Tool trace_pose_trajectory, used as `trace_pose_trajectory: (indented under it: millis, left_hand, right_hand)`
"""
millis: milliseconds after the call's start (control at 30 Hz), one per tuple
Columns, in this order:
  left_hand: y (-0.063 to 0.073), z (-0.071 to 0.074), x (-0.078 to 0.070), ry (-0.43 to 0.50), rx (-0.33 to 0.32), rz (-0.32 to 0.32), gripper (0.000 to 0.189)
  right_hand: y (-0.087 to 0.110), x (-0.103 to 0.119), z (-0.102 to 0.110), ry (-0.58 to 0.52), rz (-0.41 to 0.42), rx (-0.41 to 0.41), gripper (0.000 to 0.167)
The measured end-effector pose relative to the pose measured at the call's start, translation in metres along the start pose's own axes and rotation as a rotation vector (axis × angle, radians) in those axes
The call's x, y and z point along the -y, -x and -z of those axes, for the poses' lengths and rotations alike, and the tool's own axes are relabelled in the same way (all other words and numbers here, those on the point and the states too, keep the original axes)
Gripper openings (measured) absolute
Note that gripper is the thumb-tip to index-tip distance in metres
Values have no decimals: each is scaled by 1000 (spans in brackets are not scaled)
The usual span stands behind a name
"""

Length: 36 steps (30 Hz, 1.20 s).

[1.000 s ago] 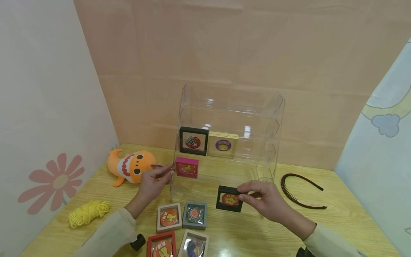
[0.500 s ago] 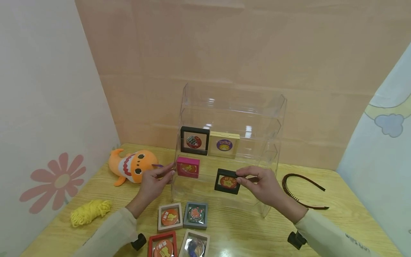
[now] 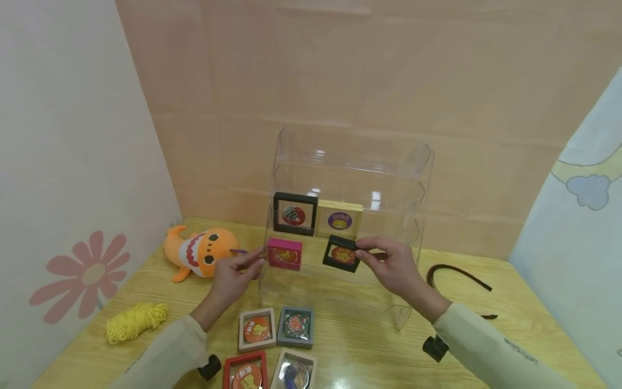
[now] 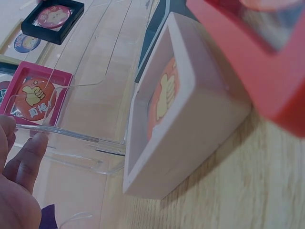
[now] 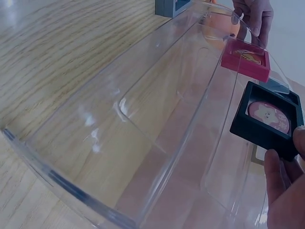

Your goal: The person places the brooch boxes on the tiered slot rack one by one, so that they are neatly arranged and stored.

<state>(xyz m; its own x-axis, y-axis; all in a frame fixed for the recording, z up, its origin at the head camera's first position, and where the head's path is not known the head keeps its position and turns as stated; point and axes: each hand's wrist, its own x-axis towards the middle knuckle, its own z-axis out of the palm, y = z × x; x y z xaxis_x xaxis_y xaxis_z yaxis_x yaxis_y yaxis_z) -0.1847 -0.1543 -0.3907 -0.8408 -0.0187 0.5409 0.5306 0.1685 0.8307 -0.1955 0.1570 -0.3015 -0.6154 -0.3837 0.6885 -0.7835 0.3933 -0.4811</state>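
A clear acrylic display rack (image 3: 352, 165) stands on the table in the head view. My left hand (image 3: 230, 283) pinches its left side edge between thumb and fingers. By its right edge, my right hand (image 3: 396, 270) holds a small black display frame (image 3: 342, 254) with a round red badge inside. This frame is tilted in front of the rack, right of a pink frame (image 3: 284, 254) on a lower tier. One tier up, another black frame (image 3: 294, 214) and a pale yellow frame (image 3: 339, 220) stand side by side. The right wrist view shows fingertips along the held black frame (image 5: 267, 119).
Several framed badges lie before the rack, including a beige frame (image 3: 256, 329), a grey-blue frame (image 3: 295, 326) and a red frame (image 3: 245, 373). An orange plush shark (image 3: 201, 251) and yellow yarn (image 3: 136, 322) are at left. A brown headband (image 3: 461, 273) lies at right.
My right hand has raised the black frame from low in front of the rack up to the pink frame's level, slightly leftward. My left hand keeps its grip on the rack's side.
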Motion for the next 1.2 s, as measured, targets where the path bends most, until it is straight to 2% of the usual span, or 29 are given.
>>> trace_pose_trajectory:
  millis: [233, 467, 667, 1067, 1200]
  left_hand:
    - [-1, 0, 26, 17, -30, -3, 27]
    - [0, 0, 28, 25, -26, -25, 28]
    - [0, 0, 28, 19, -33, -12, 28]
    - [1, 1, 28, 18, -26, 1, 28]
    - [1, 0, 28, 15, -30, -2, 28]
  right_hand:
    - [4, -34, -11, 8, 8, -31, 16]
    - [7, -48, -16, -4, 2, -20, 14]
    - [10, -52, -19, 28, 0, -24, 15]
    - [12, -53, -27, -6, -39, 11, 13]
    - [13, -52, -29, -6, -24, 19, 13]
